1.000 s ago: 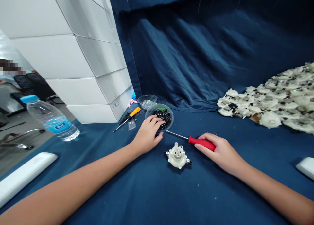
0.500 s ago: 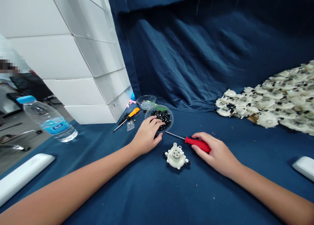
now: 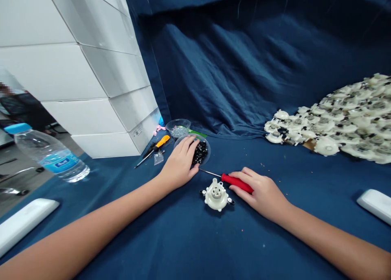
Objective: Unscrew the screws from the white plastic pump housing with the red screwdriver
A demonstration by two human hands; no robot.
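Note:
My left hand point(image 3: 181, 162) rests on the left side of a clear round bowl point(image 3: 208, 153) of small black parts point(image 3: 200, 152). Its fingers are spread over the rim, and no held object shows. The red screwdriver point(image 3: 236, 183) is in my right hand point(image 3: 263, 194), its metal shaft pointing left toward the bowl. Between the hands, nearer to me, a cream-coloured round part point(image 3: 216, 195) with a metal centre and black side tabs lies on the blue cloth.
Behind the bowl is another bowl point(image 3: 179, 128) of small silvery pieces. An orange-handled screwdriver point(image 3: 162, 141) lies by stacked white boxes point(image 3: 91, 115). A water bottle point(image 3: 51, 154) stands left. Many cream parts point(image 3: 342, 121) are heaped at the back right.
My left hand has shifted over the bowl's left side, covering more of it. My right hand and the red screwdriver are slightly nearer the cream part. The whole view has shifted a little.

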